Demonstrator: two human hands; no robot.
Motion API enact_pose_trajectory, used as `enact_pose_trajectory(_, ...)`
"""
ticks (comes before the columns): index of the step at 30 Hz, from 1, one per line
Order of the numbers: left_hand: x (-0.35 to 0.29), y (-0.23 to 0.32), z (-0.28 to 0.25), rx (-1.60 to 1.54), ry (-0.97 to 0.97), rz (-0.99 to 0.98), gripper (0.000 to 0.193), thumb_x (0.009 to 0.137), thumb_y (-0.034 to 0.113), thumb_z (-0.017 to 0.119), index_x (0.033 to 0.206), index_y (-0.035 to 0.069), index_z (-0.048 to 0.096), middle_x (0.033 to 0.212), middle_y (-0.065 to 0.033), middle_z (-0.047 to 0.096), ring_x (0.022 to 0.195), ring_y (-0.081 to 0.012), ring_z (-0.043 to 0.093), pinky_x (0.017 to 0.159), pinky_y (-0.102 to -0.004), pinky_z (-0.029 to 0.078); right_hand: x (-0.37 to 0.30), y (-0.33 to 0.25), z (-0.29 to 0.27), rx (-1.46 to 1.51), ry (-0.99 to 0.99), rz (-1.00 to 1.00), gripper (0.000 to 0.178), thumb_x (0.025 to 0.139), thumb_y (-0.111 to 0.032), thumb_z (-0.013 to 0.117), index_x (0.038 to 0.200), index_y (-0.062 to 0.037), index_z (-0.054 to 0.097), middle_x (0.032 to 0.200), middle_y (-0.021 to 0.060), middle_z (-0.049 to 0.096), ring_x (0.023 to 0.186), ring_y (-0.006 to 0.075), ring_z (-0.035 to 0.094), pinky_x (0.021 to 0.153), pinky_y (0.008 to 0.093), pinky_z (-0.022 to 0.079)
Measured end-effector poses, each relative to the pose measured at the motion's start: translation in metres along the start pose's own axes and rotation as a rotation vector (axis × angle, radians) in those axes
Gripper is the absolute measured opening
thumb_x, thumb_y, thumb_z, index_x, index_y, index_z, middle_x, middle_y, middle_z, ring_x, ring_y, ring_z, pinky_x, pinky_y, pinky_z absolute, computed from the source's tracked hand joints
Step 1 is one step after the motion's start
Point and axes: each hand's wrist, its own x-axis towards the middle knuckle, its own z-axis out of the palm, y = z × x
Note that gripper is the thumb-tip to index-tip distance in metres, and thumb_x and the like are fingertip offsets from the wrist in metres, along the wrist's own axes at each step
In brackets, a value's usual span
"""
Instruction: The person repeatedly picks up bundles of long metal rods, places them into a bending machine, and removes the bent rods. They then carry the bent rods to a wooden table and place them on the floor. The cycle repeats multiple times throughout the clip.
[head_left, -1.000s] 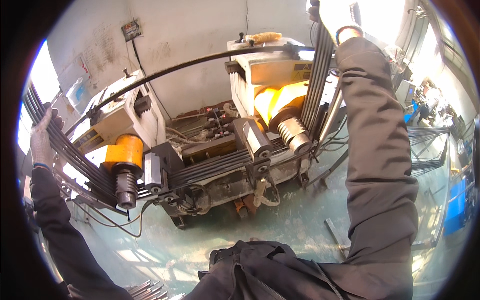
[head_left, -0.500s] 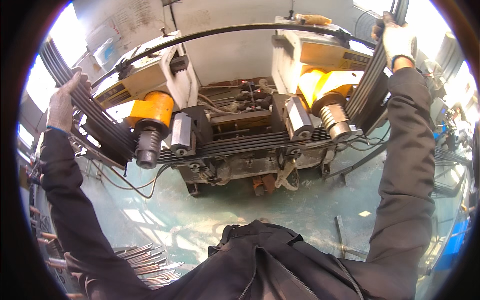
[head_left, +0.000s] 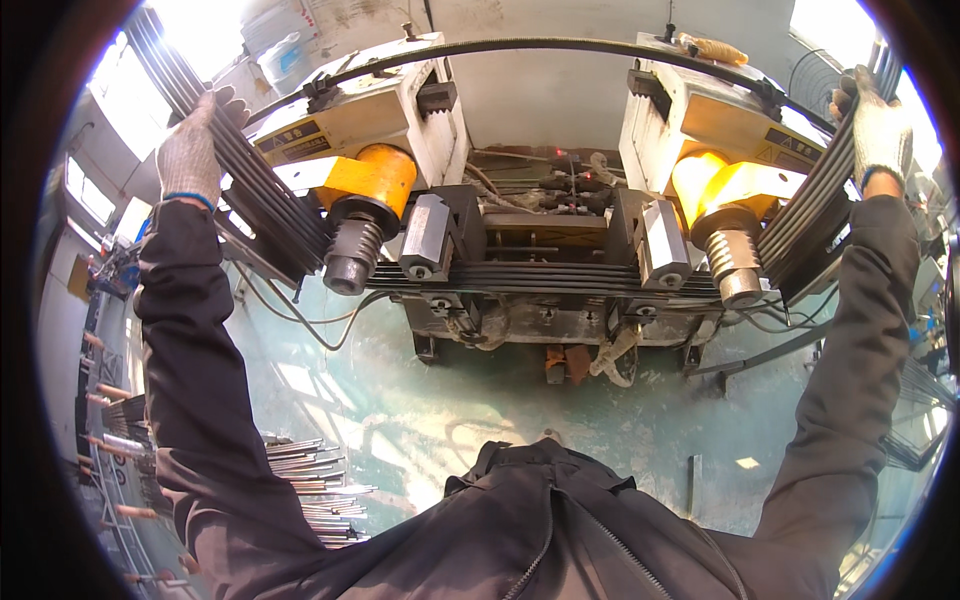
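A row of several dark metal rods (head_left: 545, 277) lies across the front of a bending machine, and its two ends rise steeply at the left and right. My left hand (head_left: 190, 155), in a pale knitted glove, is closed around the raised left ends of the rods. On the other side my right hand (head_left: 882, 132), gloved the same way, grips the raised right ends. Beside the rods stand yellow bending arms (head_left: 372, 182) with ribbed steel rollers (head_left: 353, 243). Steel blocks (head_left: 428, 238) sit inward of the rollers, just behind the rods' straight middle.
A long dark curved bar (head_left: 540, 44) spans between the two white machine housings (head_left: 660, 115). Cables (head_left: 345, 330) hang below the machine on the left. Thin metal rods (head_left: 315, 480) are stacked at lower left. A flat bar (head_left: 695, 485) is on the green floor (head_left: 420, 400).
The whole scene has shifted to the right and slightly up in the view. Both hands stay on the rods, and the rods keep about the same bent shape.
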Motion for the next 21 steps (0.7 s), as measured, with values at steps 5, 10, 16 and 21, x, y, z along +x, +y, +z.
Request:
enact_pose_trajectory(5, 0.017, -0.016, 0.0, 0.054, 0.034, -0.044, 0.042, 0.121, 0.033, 0.053, 0.139, 0.002, 0.077, 0.121, -0.0112, 0.086, 0.105, -0.0174, 0.083, 0.09, -0.0312, 0.068, 0.002, 0.005, -0.001, 0.09, 0.035, -0.015, 0.041, 0.109, -0.036, 0.08, 0.118, 0.004, 0.08, 0.095, 0.011, 0.084, 0.084, 0.0171, 0.082, 0.073, 0.0267, 0.066)
enact_pose_trajectory(10, 0.034, -0.037, -0.01, 0.984, 0.033, 0.157, 0.037, 0.114, 0.023, 0.062, 0.15, 0.013, 0.066, 0.113, -0.0159, 0.085, 0.102, -0.0315, 0.083, 0.091, -0.0409, 0.065, -0.004, 0.008, 0.002, -0.065, 0.049, -0.066, 0.049, 0.107, -0.047, 0.081, 0.12, 0.0006, 0.083, 0.095, 0.0098, 0.085, 0.085, 0.0149, 0.082, 0.077, 0.0253, 0.064)
enact_pose_trajectory(16, 0.032, -0.03, -0.013, 0.487, 0.139, -0.136, 0.046, 0.112, 0.015, 0.062, 0.158, 0.012, 0.06, 0.118, -0.0151, 0.085, 0.112, -0.0311, 0.082, 0.1, -0.037, 0.063, -0.009, 0.009, -0.009, -0.052, 0.1, -0.117, 0.045, 0.111, -0.045, 0.073, 0.132, -0.0052, 0.079, 0.105, 0.0096, 0.084, 0.085, 0.0159, 0.082, 0.073, 0.0292, 0.064)
enact_pose_trajectory(21, -0.031, 0.024, -0.054, 1.501, 0.085, 0.226, 0.053, 0.109, 0.004, 0.058, 0.162, 0.013, 0.058, 0.114, -0.0131, 0.085, 0.103, -0.0273, 0.083, 0.116, -0.0382, 0.054, 0.001, 0.017, -0.058, -0.383, 0.193, -0.455, 0.048, 0.114, -0.045, 0.069, 0.143, -0.0066, 0.075, 0.114, 0.0125, 0.084, 0.089, 0.02, 0.083, 0.076, 0.0346, 0.066)
